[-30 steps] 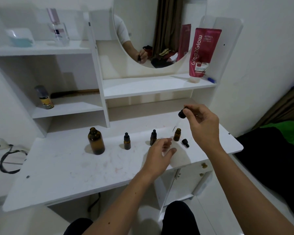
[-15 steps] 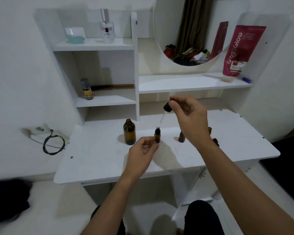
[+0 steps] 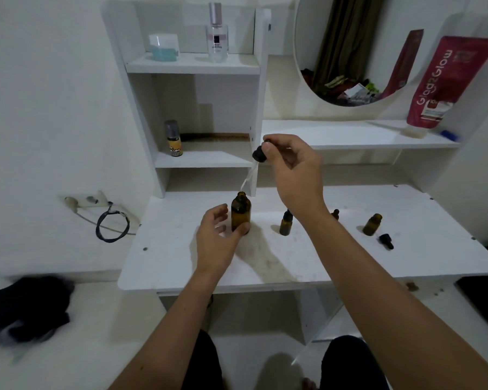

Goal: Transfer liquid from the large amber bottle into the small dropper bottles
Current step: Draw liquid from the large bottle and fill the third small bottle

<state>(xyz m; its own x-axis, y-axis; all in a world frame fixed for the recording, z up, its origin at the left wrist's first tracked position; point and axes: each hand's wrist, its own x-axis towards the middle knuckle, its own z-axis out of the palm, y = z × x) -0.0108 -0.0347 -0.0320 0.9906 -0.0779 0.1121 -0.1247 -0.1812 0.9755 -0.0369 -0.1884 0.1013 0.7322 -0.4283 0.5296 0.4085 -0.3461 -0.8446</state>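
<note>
Right hand [image 3: 293,170] pinches dropper [image 3: 258,154], tip over open neck to draw liquid | left hand [image 3: 217,237] loosely curled, thumb touching large amber bottle [image 3: 240,213] near tabletop [image 3: 335,263] back-left to steady it | small dropper bottles [image 3: 285,224] wait rightward, one uncapped.

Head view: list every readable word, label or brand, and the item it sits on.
"Glad2Glow": red tube, running up its side; the white panel below is too small to read.
Yellow label on the small bottle: blurred.
Dark label on the perfume bottle: unreadable.
</note>
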